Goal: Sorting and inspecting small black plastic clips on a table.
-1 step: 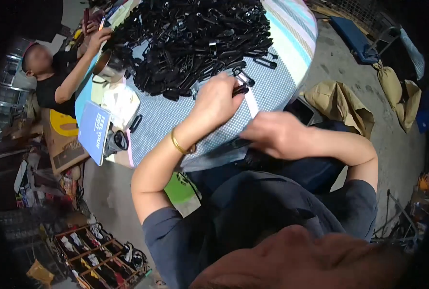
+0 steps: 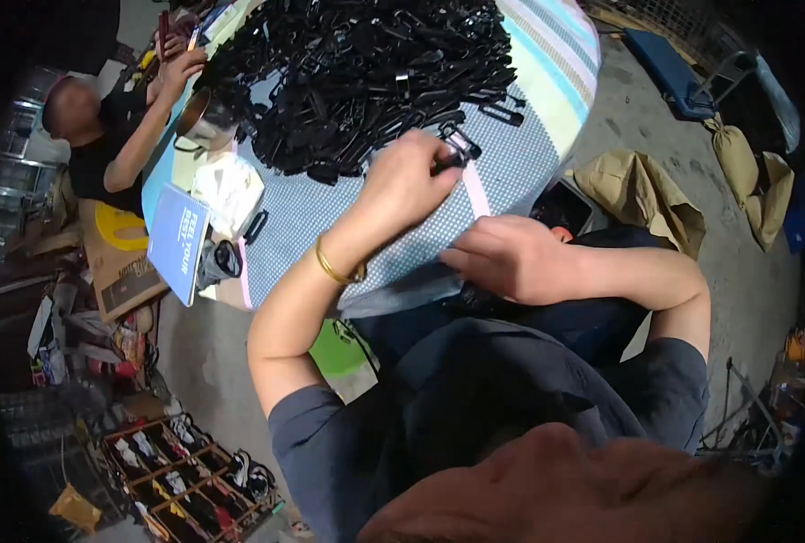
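A large heap of small black buckle-like clips (image 2: 366, 81) covers the far part of the round table. My left hand (image 2: 410, 181), with a gold bangle on its wrist, is at the heap's near edge. Its thumb and fingers are closed around a black clip (image 2: 459, 145) with a shiny part. From beside that clip a narrow pale strip (image 2: 477, 188) runs toward my right hand (image 2: 516, 260); whether the two are joined is unclear. At the table's near edge, my right hand is closed with curled fingers. Whatever it may hold is hidden.
Left on the patterned tablecloth (image 2: 303, 240) are a metal cup (image 2: 205, 122), a white plastic bag (image 2: 228, 192) and a blue booklet (image 2: 176, 244). Across the table sits another person (image 2: 95, 136) with raised hands. Brown sacking (image 2: 642, 195) lies on the floor at right.
My left hand has shifted slightly, and the dark piece under its fingertips shows less. My right hand, blurred before, is sharper and a little lower. The other person hardly differs.
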### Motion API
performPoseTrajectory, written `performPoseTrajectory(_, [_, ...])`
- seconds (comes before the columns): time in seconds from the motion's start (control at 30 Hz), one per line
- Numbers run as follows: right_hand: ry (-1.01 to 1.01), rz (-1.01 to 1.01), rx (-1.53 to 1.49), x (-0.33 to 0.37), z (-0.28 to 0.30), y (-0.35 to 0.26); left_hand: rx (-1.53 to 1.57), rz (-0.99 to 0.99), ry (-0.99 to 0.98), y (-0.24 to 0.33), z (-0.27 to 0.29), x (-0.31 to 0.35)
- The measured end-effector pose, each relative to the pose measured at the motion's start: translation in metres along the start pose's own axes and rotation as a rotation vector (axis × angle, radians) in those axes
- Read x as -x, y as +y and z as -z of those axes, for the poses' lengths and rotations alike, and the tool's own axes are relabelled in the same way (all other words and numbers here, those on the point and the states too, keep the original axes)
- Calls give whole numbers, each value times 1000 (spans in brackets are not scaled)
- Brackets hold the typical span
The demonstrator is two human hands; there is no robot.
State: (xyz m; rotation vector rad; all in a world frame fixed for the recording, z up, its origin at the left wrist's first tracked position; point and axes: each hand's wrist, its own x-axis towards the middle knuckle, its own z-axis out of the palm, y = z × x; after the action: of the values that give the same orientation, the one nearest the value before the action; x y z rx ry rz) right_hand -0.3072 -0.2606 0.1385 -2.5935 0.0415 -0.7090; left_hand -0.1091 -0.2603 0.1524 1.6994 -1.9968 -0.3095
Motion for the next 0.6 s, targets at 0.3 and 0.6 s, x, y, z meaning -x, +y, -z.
performPoseTrajectory(0.3, [-111,9,461,37,45,36,537,274,142,-16,47,16])
performPoseTrajectory(0.6, [-63,180,341,12,30,4,959,236,110,-7,36,-7])
